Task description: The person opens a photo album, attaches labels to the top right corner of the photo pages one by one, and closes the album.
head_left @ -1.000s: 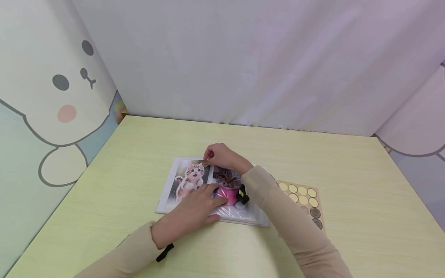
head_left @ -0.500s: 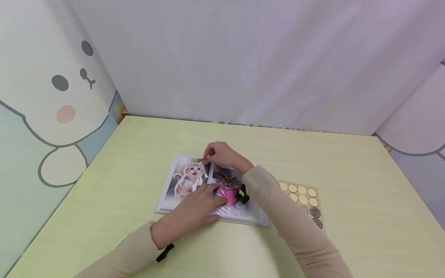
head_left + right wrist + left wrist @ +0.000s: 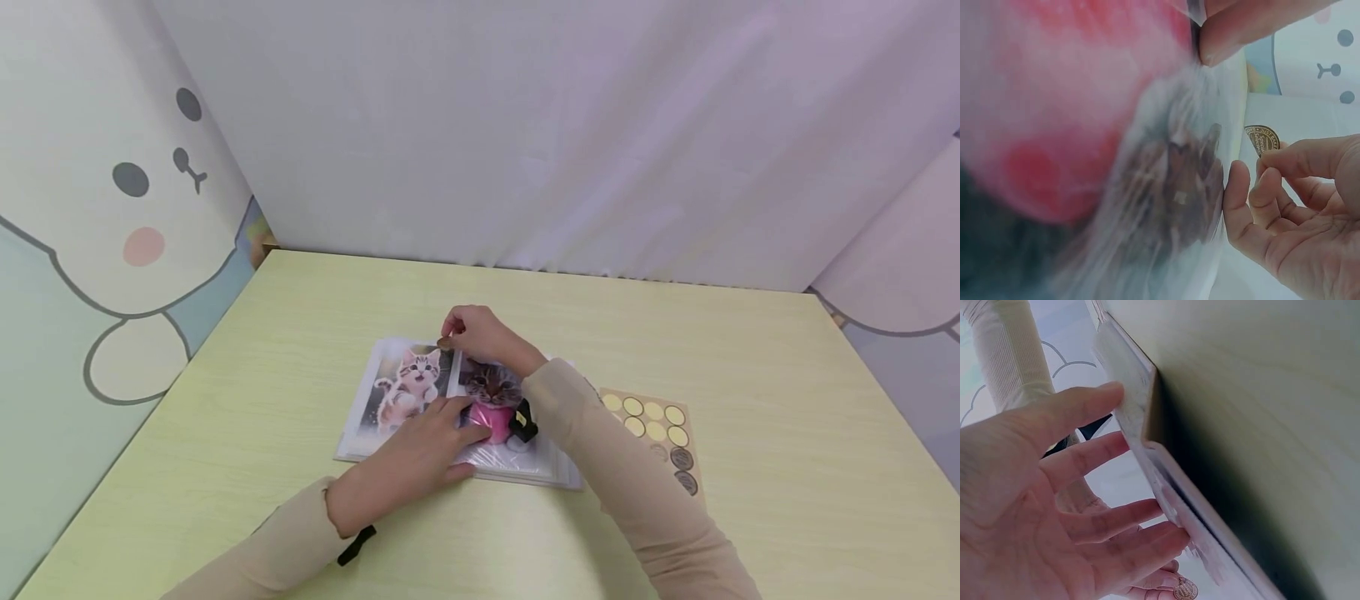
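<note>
An open photo album [image 3: 525, 472] lies on the table, with a kitten photo [image 3: 411, 379] on its left page and a cat photo with a pink garment [image 3: 491, 392] on its right, both under clear film. My left hand [image 3: 416, 450] rests across the album's lower middle, fingers extended and touching the pages. Between thumb and index finger, my right hand [image 3: 483, 337] pinches a round brown sticker [image 3: 1262, 139] with light print. In the head view the sticker is at the kitten photo's top right corner; whether it touches the film I cannot tell.
A kraft sticker sheet [image 3: 655, 433] with several yellow circles and dark round stickers lies right of the album, partly under the right sleeve [image 3: 615, 467]. The pale wooden table [image 3: 787, 417] ends at a white curtain [image 3: 525, 142] behind.
My right hand and the sticker have shifted very slightly away from me. Glare on the left page's film has changed. My left hand stays where it was.
</note>
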`<action>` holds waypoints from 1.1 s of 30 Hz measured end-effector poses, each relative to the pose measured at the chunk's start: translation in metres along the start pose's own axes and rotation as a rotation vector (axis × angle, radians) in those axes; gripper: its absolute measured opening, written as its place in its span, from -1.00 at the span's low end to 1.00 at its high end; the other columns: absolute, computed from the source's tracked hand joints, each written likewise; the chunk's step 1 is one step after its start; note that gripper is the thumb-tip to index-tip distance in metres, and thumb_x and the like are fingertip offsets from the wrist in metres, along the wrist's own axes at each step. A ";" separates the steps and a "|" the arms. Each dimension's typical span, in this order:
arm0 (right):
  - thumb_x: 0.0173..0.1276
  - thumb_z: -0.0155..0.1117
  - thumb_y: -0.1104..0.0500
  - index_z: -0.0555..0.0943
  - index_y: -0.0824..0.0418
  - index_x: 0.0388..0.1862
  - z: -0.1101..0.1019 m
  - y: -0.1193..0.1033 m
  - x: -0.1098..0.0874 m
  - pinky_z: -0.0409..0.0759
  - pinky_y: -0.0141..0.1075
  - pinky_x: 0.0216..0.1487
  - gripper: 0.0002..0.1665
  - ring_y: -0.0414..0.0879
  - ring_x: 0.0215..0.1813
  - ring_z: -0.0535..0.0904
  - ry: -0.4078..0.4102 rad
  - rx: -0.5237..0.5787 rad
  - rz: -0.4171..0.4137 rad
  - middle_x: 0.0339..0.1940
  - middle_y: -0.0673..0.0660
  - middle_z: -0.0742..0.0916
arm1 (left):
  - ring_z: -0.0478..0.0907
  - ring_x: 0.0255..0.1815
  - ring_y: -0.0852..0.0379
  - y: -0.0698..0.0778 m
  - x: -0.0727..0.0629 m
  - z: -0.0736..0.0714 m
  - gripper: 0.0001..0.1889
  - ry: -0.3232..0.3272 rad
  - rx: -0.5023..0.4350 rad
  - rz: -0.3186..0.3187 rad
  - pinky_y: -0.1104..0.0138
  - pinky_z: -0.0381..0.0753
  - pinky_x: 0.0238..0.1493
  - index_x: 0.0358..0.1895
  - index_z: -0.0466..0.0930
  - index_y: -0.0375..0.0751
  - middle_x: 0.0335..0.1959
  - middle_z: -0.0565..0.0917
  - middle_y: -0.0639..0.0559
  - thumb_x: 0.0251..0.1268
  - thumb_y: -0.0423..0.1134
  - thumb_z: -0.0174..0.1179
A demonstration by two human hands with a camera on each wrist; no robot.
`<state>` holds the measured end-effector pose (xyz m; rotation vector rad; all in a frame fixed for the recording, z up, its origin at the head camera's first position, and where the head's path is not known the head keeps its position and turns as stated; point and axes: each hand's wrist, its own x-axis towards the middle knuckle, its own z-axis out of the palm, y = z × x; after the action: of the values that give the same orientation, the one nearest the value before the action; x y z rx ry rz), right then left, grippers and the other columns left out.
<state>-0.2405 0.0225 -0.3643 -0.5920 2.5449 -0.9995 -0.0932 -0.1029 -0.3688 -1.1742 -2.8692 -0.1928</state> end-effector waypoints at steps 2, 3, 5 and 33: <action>0.26 0.27 0.14 0.56 0.19 -0.28 0.000 0.000 0.000 0.45 -0.42 -0.44 -0.86 -0.14 -0.41 0.44 -0.005 0.003 0.004 -0.39 0.07 0.58 | 0.45 0.11 -0.13 -0.001 0.000 0.000 -0.56 -0.004 0.002 -0.001 0.05 0.56 0.04 0.05 0.60 0.00 0.15 0.49 -0.22 0.07 0.00 0.30; 0.25 0.28 0.14 0.57 0.19 -0.28 0.000 -0.001 0.000 0.45 -0.42 -0.43 -0.86 -0.14 -0.41 0.44 -0.012 -0.003 0.001 -0.40 0.06 0.59 | 0.45 0.11 -0.14 -0.001 0.000 0.000 -0.56 -0.004 0.005 -0.001 0.05 0.55 0.05 0.05 0.60 0.00 0.15 0.49 -0.22 0.06 0.00 0.30; 0.25 0.28 0.16 0.58 0.20 -0.29 0.001 -0.001 0.000 0.43 -0.44 -0.41 -0.87 -0.15 -0.40 0.43 -0.030 -0.015 -0.012 -0.40 0.06 0.61 | 0.45 0.12 -0.14 -0.001 0.000 0.001 -0.56 -0.008 0.011 -0.002 0.04 0.54 0.07 0.05 0.60 0.01 0.15 0.49 -0.22 0.06 0.02 0.30; 0.27 0.21 0.26 0.63 0.20 -0.35 0.011 -0.007 -0.001 0.43 -0.44 -0.38 -0.95 -0.13 -0.36 0.47 -0.044 -0.187 -0.011 -0.32 0.08 0.68 | 0.45 0.11 -0.12 0.002 0.001 -0.003 -0.58 -0.003 -0.004 -0.008 0.08 0.55 0.05 0.02 0.61 -0.02 0.13 0.50 -0.20 0.06 -0.02 0.31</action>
<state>-0.2326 0.0120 -0.3671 -0.6709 2.6160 -0.7486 -0.0927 -0.1016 -0.3658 -1.1646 -2.8779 -0.1980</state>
